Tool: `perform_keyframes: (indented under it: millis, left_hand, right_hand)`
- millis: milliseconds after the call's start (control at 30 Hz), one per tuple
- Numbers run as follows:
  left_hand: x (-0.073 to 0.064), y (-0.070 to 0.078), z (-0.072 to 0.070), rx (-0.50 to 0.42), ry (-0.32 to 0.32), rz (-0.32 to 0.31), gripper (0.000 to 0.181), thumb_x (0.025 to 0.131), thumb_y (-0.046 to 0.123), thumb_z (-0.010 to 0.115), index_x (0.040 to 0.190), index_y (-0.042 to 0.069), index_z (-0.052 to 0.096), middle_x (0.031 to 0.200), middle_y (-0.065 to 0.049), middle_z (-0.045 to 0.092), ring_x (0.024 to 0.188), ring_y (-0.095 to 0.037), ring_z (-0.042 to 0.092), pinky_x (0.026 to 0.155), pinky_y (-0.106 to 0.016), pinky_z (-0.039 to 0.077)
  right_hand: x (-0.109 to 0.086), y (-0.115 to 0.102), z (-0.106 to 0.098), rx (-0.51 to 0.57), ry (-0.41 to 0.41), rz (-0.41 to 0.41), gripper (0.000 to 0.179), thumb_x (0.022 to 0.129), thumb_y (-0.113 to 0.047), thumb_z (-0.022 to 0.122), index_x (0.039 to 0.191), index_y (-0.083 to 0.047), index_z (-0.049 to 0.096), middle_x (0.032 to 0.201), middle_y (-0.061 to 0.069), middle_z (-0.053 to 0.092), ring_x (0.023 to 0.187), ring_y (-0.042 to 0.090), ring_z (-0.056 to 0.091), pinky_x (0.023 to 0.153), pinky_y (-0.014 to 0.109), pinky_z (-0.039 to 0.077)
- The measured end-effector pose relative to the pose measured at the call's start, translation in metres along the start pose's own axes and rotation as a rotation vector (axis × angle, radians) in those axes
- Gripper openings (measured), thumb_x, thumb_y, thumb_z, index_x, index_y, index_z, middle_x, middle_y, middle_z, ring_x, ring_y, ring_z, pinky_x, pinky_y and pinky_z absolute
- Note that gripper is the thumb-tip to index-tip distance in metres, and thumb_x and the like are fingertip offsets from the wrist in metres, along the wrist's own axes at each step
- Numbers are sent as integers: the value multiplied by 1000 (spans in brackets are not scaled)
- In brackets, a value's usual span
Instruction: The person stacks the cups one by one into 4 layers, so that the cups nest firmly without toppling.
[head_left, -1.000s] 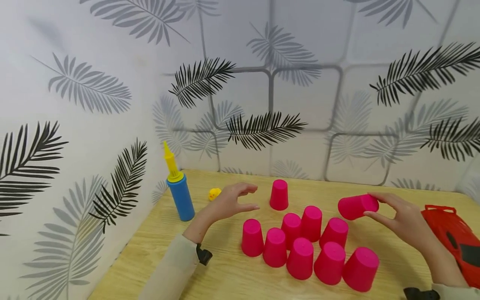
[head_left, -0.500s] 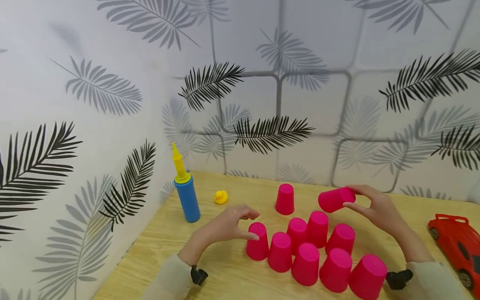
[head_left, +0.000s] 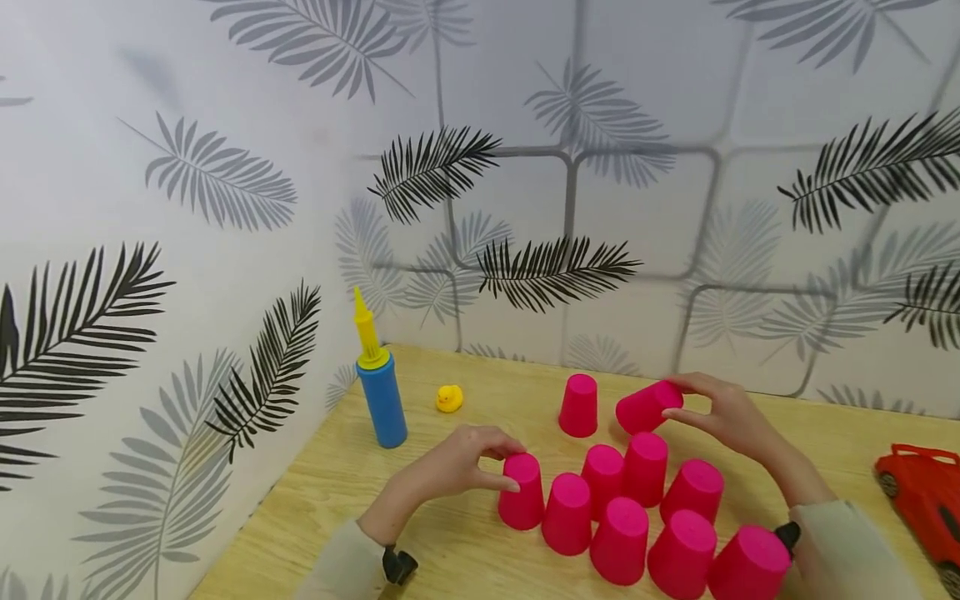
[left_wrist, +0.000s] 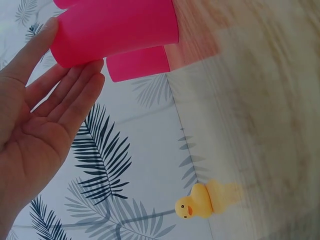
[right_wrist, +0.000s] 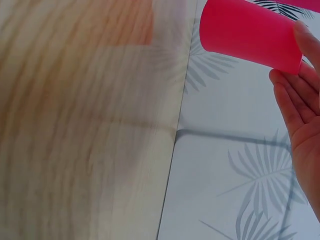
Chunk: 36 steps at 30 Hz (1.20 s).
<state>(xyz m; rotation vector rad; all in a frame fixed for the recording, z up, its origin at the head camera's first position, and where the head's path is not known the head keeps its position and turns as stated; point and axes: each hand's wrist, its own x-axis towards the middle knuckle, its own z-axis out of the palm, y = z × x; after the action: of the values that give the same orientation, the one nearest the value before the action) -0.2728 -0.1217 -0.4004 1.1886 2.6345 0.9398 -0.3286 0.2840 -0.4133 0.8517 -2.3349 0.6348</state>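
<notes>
1. Head view shows the left hand (head_left: 468,458) straddling the left-end cup (head_left: 521,504) of the near row, thumb at the front of its top, fingers at the back; whether they press firmly, I cannot tell.
2. The right hand (head_left: 723,412) pinches the tilted cup (head_left: 645,407) by its narrow base end between thumb and fingers. The mouth slants down and leftward; this hold seems chosen to leave the rim unobstructed.
3. The near row (head_left: 618,542) counts five cups, mouth down, probably because the wide rim sits steadiest on the worktop (head_left: 450,542). The second row (head_left: 645,471) of three stands close behind, so fingers would have little room between them.
4. The lone cup (head_left: 579,406) stands mouth down toward the far edge, just beside the tilted cup but apart.
5. The yellow duck (head_left: 449,398) and the pump (head_left: 382,400) stand near the far left corner; the red toy car (head_left: 926,504) lies toward the right, partly out of frame. They look set aside, leaving the middle to the cups.
6. The wall (head_left: 637,325) along the far edge limits backward reach. Bare wood spreads from the left hand to the left edge, and between right sleeve (head_left: 847,542) and car.
</notes>
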Motion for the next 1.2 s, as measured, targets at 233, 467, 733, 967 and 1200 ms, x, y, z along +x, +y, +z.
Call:
perform_keyframes:
  millis: [233,467,733,967,1200]
  left_hand:
    - [-1,1,0,-14,-10,-21,44,85,25,76,123,8,65,114,-6,70,104,-14,68,95,-34,57]
    - [-2,1,1,-13,-8,-11,44,85,25,76,123,7,65,114,-6,70,103,-16,68,94,-33,57]
    - [-2,-2,2,-37,-10,-36,44,85,24,75,125,8,64,117,-5,70,105,-15,68,96,-34,56]
    - [-2,-2,1,-32,-6,-34,44,85,24,75,125,8,64,116,-5,70,106,-16,67,96,-32,56]
    - [-3,-3,1,-25,-10,-13,44,85,24,75,124,8,65,116,-6,70,106,-17,68,95,-33,57]
  right_hand:
    - [10,2,11,21,-70,6,49,70,-11,85,115,-5,68,102,4,74,91,22,69,81,18,55]
    - [14,4,17,53,-163,24,49,74,-15,84,119,-3,67,106,7,74,92,25,70,79,44,60]
    - [26,6,21,78,-211,-17,49,75,-15,83,119,-1,67,106,9,74,91,25,71,78,41,60]
    - [41,6,23,99,-312,-5,48,78,-18,81,120,1,66,110,13,73,95,28,71,82,45,59]
    - [48,6,27,117,-384,34,49,81,-24,79,121,1,66,113,14,72,98,29,70,85,48,58]
